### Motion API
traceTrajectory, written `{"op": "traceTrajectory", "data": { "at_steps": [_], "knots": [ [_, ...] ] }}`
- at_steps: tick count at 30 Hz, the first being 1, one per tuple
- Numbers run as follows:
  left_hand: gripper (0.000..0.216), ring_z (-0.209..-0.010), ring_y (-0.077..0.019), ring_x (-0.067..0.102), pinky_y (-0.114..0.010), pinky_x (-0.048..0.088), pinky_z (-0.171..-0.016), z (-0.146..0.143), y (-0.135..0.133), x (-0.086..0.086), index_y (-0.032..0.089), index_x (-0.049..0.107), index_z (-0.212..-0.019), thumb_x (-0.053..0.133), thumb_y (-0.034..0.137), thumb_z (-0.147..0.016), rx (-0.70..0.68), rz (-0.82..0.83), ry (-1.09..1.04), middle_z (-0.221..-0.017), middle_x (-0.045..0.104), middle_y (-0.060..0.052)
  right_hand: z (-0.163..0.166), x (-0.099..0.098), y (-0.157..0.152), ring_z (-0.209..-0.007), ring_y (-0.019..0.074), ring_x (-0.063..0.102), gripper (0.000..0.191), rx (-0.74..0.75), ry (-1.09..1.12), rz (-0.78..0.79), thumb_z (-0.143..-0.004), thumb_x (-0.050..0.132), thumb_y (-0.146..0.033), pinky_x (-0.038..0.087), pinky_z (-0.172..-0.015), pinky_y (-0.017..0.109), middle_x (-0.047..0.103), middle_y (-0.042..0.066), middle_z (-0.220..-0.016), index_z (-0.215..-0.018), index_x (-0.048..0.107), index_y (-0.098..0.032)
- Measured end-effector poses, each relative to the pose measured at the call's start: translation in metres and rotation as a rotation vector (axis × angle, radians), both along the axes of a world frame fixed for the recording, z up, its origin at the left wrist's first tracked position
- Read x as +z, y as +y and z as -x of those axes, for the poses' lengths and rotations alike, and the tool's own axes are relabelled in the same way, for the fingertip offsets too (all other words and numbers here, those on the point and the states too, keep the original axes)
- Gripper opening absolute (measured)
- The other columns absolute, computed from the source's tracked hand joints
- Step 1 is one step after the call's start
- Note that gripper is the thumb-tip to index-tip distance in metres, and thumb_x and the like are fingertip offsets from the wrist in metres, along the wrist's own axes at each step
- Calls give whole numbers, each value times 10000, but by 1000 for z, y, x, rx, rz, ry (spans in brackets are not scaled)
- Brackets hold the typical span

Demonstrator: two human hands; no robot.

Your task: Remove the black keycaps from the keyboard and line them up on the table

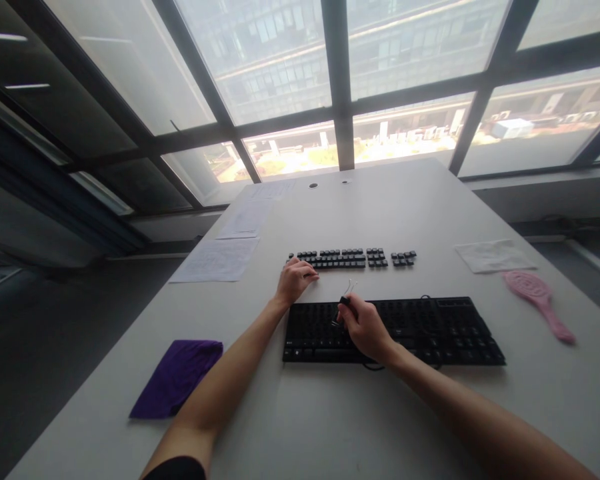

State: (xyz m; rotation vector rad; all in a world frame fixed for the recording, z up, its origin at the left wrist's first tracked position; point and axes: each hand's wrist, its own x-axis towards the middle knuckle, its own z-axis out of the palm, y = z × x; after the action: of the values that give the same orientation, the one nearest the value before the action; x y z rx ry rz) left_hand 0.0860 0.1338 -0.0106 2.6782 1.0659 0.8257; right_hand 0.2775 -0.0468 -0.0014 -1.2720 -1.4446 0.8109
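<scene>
My right hand [369, 328] is closed around a small keycap puller [345, 301] with a dark handle and thin wire ends. It is over the left-middle part of a black keyboard [455, 333], much of whose upper left area looks stripped of keycaps. Beyond the keyboard lie loose black keycaps [343, 261], set out in rows and groups on the table. My left hand [295, 280] rests at the left end of those rows, its fingers curled and pinched together. Whatever is between these fingertips is hidden.
The white table [380, 207] reaches to the windows. A purple cloth pouch [177, 377] lies at left, beside my left forearm. Paper sheets [215, 260] run along the left edge. On the right are a white tissue-like sheet [495, 256] and a pink hairbrush [537, 297].
</scene>
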Motion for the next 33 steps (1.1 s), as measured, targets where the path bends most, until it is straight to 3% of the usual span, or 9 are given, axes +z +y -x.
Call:
{"op": "traceTrajectory", "data": {
  "at_steps": [7, 16, 23, 28, 33],
  "knots": [
    [38, -996, -241, 535, -408, 462, -928, 1, -3, 3, 239, 767, -802, 788, 258, -777, 56, -47, 24, -1003, 675, -52, 0, 0, 0, -562, 136, 526, 194, 5, -14, 1, -971, 500, -289, 375, -568, 246, 601, -8, -656, -805, 546, -200],
    [80, -969, -227, 527, -377, 460, -904, 1, 0, 6, 222, 744, -824, 798, 243, -769, 82, -48, 1, -997, 673, -43, 0, 1, 0, -578, 140, 535, 203, 5, 16, 8, -973, 500, -296, 389, -580, 247, 606, -3, -668, -801, 551, -199],
    [41, -966, -232, 553, -386, 451, -921, 13, -10, 16, 210, 729, -867, 730, 219, -826, 194, -61, -59, -960, 673, -50, 0, -1, 1, -596, 149, 526, 212, -10, 36, -20, -970, 498, -315, 396, -595, 257, 581, -2, -671, -799, 547, -200],
    [125, -932, -232, 583, -400, 456, -909, 11, -55, 32, 205, 701, -958, 593, 178, -900, 255, -27, -113, -953, 684, -56, -2, -2, 3, -637, 159, 520, 218, -104, 84, -78, -961, 510, -328, 406, -619, 266, 572, 8, -693, -794, 546, -194],
    [170, -926, -203, 614, -344, 489, -858, -13, -132, 35, 222, 657, -998, 512, 162, -935, 44, 218, -112, -939, 681, -38, -6, 3, 4, -615, 149, 496, 217, -124, 80, -55, -960, 498, -296, 384, -607, 260, 551, -10, -662, -768, 526, -198]
  ]
}}
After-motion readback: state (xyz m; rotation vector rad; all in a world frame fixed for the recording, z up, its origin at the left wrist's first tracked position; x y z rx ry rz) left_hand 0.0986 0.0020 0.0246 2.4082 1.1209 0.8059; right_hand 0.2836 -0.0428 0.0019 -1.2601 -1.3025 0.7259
